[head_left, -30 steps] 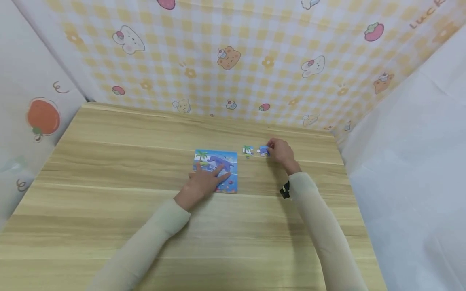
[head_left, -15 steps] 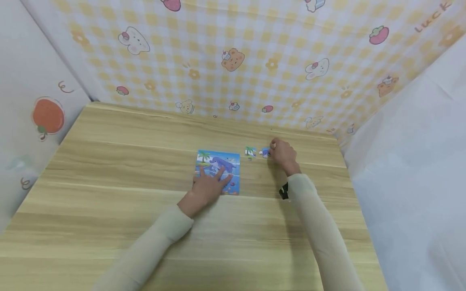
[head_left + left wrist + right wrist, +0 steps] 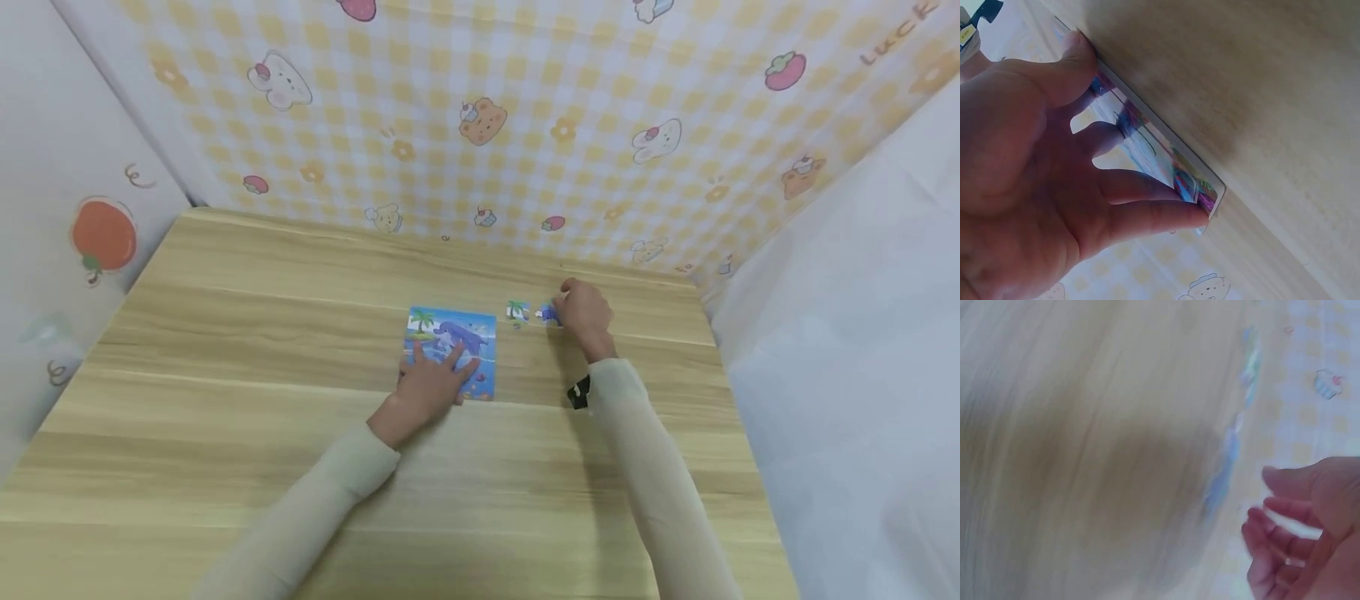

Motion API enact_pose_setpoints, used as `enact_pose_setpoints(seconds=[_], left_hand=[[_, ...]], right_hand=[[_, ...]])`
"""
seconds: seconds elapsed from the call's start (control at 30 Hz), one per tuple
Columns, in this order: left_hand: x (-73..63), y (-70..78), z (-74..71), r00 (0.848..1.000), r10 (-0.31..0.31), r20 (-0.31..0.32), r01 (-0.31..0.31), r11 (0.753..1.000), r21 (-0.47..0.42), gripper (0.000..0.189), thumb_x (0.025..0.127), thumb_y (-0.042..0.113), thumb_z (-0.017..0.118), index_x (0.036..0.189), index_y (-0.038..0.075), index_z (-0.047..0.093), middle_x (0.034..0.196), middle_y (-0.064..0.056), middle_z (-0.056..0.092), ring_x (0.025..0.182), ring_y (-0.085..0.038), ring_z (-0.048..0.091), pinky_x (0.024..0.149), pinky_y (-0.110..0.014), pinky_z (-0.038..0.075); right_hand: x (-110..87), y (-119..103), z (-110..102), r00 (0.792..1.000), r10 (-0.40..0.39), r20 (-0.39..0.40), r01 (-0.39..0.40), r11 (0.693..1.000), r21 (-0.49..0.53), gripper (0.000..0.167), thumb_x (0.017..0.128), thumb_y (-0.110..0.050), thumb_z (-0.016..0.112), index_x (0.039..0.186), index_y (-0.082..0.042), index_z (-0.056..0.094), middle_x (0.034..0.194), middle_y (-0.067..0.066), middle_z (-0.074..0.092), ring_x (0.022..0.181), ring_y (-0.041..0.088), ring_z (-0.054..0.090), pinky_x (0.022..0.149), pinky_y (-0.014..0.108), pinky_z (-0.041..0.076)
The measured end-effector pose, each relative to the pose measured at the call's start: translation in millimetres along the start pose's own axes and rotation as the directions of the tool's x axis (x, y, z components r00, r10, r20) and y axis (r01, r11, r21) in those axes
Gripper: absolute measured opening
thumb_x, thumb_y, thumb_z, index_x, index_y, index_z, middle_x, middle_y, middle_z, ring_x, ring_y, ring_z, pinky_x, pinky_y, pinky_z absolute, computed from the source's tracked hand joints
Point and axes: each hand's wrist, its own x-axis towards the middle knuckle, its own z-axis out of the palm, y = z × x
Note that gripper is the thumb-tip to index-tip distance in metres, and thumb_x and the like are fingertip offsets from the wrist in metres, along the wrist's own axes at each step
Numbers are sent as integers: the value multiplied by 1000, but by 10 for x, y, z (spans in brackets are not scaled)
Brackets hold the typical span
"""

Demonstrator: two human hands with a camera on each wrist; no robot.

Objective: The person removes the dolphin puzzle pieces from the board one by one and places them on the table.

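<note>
Lying flat on a wood-grain table (image 3: pixel 225 350), a glossy, nearly square dolphin puzzle (image 3: pixel 461 333) has its palm-tree top toward the checked cloth (image 3: pixel 525 167), the dolphin stretching left to right, snout leftward. The left hand (image 3: pixel 426 390) rests spread and unclenched on it; the right hand (image 3: pixel 586 315), bent but empty, hovers by a knobbed dolphin piece (image 3: pixel 549 314) near a palm-tree piece (image 3: pixel 517 311).

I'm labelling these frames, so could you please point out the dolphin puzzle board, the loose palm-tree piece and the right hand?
Dolphin puzzle board (image 3: pixel 464 335): head view, on the printed dolphin's body.
Palm-tree piece (image 3: pixel 517 312): head view, on its middle.
Right hand (image 3: pixel 587 312): head view, on the back of the hand.
</note>
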Motion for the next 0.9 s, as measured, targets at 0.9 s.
enact_pose_setpoints(seconds=[0.9], left_hand=[[61, -34, -21, 1000, 2, 12, -2, 1000, -16, 62, 97, 44, 59, 153, 32, 37, 163, -7, 27, 130, -70, 28, 77, -64, 54]], right_hand=[[-220, -866, 411, 900, -303, 312, 340, 938, -70, 42, 86, -27, 78, 122, -9, 66, 118, 9, 65, 109, 25, 61, 95, 41, 52]])
